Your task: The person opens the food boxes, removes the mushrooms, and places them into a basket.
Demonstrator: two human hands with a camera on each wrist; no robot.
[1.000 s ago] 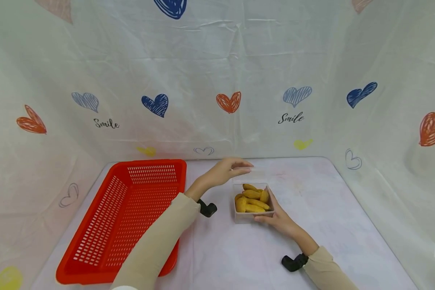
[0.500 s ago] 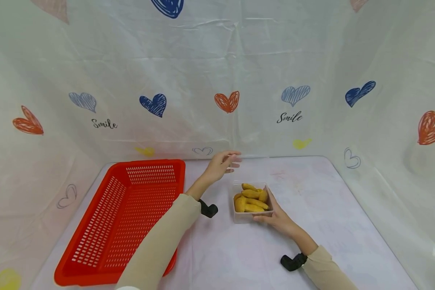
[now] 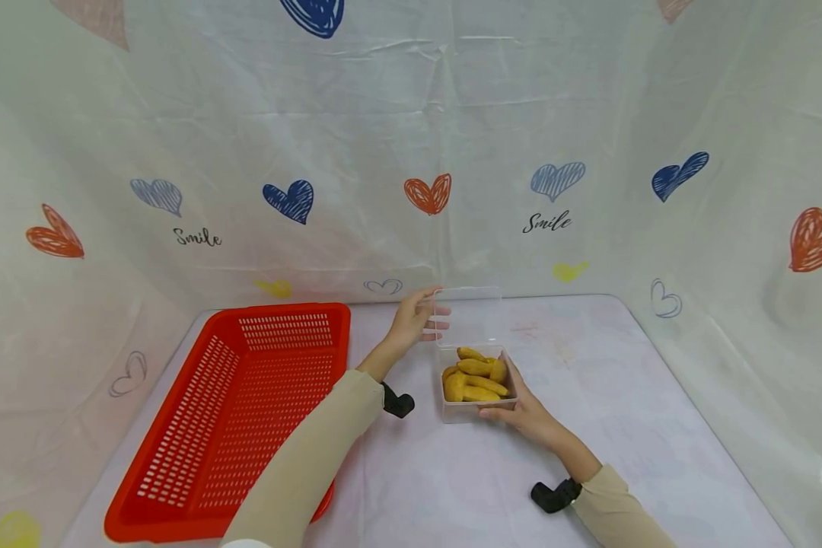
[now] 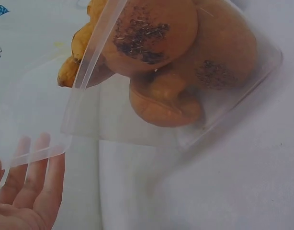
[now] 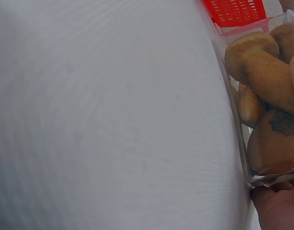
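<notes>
A clear plastic box (image 3: 460, 412) stands on the table, filled with several yellow-brown mushroom-shaped pieces (image 3: 479, 373), some long and curved like small bananas. In the left wrist view, dark speckles mark the rounded brown pieces (image 4: 156, 33). A clear lid (image 3: 473, 316) stands raised along the box's far edge. At the lid's left side is my left hand (image 3: 407, 320), its straight, spread fingers (image 4: 53, 187) showing partly through the plastic. My right hand (image 3: 530, 415) grips the box's near right corner, thumb along the front wall, the other fingers mostly hidden behind the right side.
A large red slotted basket (image 3: 246, 411) lies to the left, partly covered by my left sleeve (image 3: 308, 457). A heart-printed white sheet (image 3: 486, 137) hangs behind the table (image 3: 411, 487). Black wrist mounts (image 3: 555, 496) stick out from both forearms.
The lid has tilted up from nearly flat and edge-on to upright facing me. My left hand has moved left with its side. The right hand and box hold still.
</notes>
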